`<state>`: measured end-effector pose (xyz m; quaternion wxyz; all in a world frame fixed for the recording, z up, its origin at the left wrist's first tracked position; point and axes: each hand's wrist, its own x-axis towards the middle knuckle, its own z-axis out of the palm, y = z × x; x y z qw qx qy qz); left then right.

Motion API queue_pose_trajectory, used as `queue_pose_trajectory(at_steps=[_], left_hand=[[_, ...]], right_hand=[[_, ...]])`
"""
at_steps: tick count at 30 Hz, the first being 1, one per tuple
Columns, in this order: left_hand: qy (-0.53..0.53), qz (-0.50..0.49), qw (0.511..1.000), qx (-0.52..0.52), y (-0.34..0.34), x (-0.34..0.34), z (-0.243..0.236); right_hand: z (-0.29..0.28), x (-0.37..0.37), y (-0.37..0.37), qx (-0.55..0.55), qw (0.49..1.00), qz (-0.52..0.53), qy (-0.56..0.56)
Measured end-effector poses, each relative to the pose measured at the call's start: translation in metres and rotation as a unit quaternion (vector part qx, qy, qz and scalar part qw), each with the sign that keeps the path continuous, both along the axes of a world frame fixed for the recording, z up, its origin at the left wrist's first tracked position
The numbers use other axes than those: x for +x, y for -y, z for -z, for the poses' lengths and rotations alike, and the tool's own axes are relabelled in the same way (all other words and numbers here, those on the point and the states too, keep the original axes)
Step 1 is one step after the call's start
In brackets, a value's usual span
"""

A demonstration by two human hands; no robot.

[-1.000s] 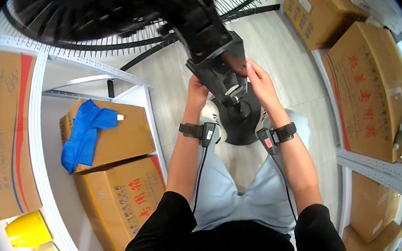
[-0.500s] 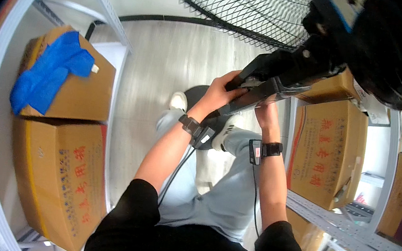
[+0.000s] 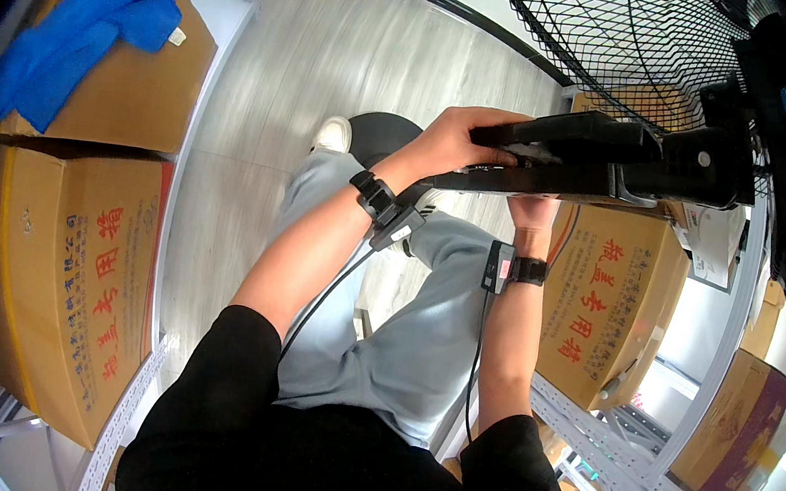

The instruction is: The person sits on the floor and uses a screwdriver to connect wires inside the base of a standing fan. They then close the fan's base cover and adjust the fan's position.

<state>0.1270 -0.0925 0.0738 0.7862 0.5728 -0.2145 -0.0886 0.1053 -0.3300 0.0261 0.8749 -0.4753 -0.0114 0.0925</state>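
A large black floor fan (image 3: 687, 169) stands in front of me, its wire cage (image 3: 605, 36) at the upper right and its motor housing at the right edge. My left hand (image 3: 460, 141) is closed round the end of the fan's black two-armed bracket, fingers partly inside the gap. Beneath that bracket is my right hand (image 3: 530, 208); only its heel and wrist show, and its fingers are hidden behind the black part. The fan's round dark base (image 3: 382, 136) lies on the floor beside my shoes. Both wrists wear black straps with small boxes and cables.
On the left rack, a blue cloth (image 3: 95, 32) drapes over a cardboard box (image 3: 162, 90), with another large box (image 3: 78, 295) nearer. At right, a metal shelf (image 3: 606, 429) carries a big cardboard box (image 3: 602, 301) close to my right forearm. A brown-and-purple box (image 3: 739, 425) sits farther right.
The fan's head and bracket have swung to the right in view, and the bracket now lies nearly level. My left hand stays on it. The view has shifted, so the boxes sit farther left.
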Motion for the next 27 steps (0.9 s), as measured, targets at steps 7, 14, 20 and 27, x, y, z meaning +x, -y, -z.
queue_pose_trajectory(at_steps=[7,14,20,27], left_hand=[[0.081,-0.037,0.995,0.04,-0.001,0.004,0.005],[0.024,-0.037,0.998,-0.034,0.007,0.005,0.015],[0.032,-0.068,0.996,-0.042,0.012,0.004,0.021],[0.049,0.015,0.999,0.003,-0.017,-0.002,0.008]], right_hand=[[-0.003,0.016,0.014,0.032,0.997,-0.056,-0.049],[0.018,0.035,0.041,0.141,0.977,-0.157,-0.039],[0.023,0.037,0.029,0.063,0.996,-0.047,-0.051],[0.038,0.034,0.033,0.041,0.997,0.029,-0.06]])
